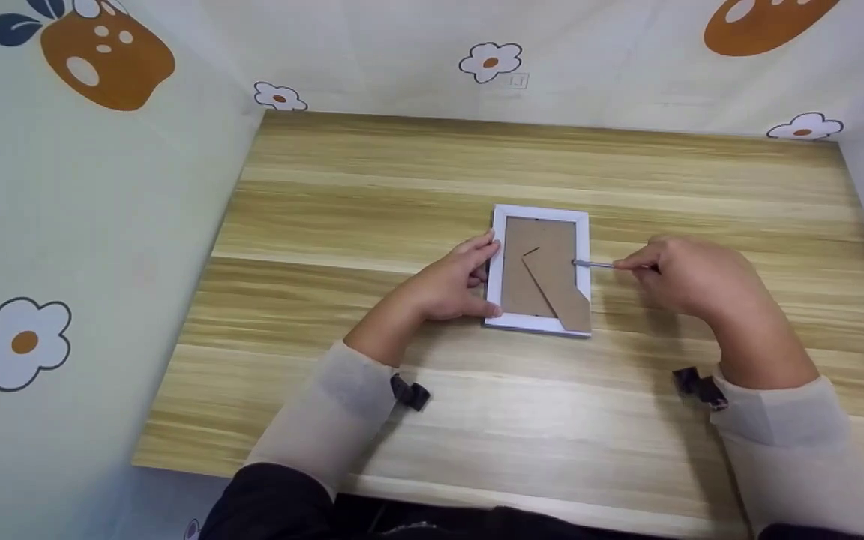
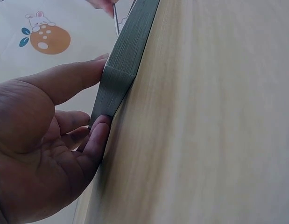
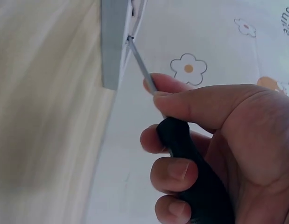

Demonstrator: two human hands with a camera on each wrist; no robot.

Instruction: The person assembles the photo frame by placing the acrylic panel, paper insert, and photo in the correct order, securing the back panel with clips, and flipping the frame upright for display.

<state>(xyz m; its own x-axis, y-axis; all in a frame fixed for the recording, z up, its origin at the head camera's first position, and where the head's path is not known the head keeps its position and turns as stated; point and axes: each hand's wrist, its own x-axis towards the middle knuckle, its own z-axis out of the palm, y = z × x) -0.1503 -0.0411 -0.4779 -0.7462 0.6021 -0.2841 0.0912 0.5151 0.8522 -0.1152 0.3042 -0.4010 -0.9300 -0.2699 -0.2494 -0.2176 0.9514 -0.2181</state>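
Observation:
A white picture frame [image 1: 583, 236] lies face down on the table, its brown backing board [image 1: 544, 281] and angled stand leg [image 1: 573, 311] facing up. My left hand [image 1: 456, 279] holds the frame's left side, thumb at the near-left corner and fingers along the edge. In the left wrist view, the hand [image 2: 51, 130] grips the grey-looking side of the frame [image 2: 130, 51]. My right hand [image 1: 691, 274] grips a screwdriver by its black handle [image 3: 195, 172], with thumb and index finger pinching the metal shaft [image 3: 142, 65]. Its tip meets the inner right edge of the frame, at the backing board's border.
The wood-grain table [image 1: 357, 187] extends around the frame on all sides. Pale walls with flower and orange prints [image 1: 16, 343] border it at the left, back and right. Each sleeve carries a small black wrist mount [image 1: 411, 391].

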